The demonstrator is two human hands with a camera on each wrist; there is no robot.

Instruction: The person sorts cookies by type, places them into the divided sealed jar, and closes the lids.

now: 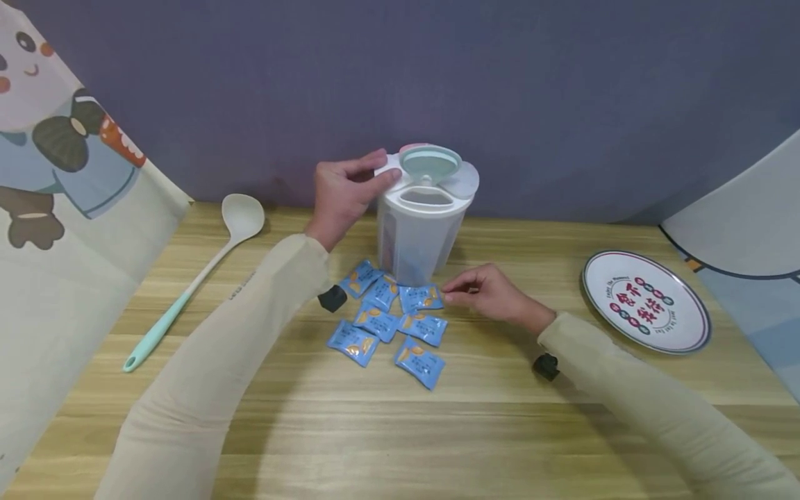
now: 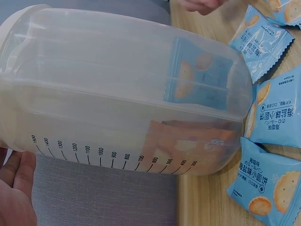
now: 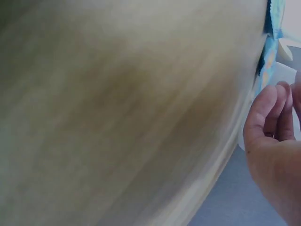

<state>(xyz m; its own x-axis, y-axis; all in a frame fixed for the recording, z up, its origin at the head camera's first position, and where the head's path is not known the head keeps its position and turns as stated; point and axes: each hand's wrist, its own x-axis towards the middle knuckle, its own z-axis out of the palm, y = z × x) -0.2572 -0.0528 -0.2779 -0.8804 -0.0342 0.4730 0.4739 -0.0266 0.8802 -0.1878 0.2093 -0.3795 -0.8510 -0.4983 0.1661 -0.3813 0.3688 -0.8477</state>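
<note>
Sleeves (image 1: 200, 375): beige
Left hand (image 1: 344, 198): grips jar (image 1: 412, 243) by its lid (image 1: 464, 182)
Right hand (image 1: 494, 297): fingertips together, hold unclear
Left wrist view alone: orange packet (image 2: 188, 148) inside
Blue packets (image 1: 377, 323): biscuit-printed, jar's six o'clock

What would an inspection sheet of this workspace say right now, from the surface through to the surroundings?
Surface: wood-grain table, shadowed near the arms.
Job's things: translucent container upright, its green flap raised; one blue packet and one orange packet show through its wall. Seven blue packets lie in front.
Clutter: ladle at left, printed plate at right.
Grippers: left hand grips the container at its lid edge; right hand is at a packet's edge, grip unclear.
Cables: nothing seen.
Surroundings: dark backdrop behind, cartoon-printed panel at left.
</note>
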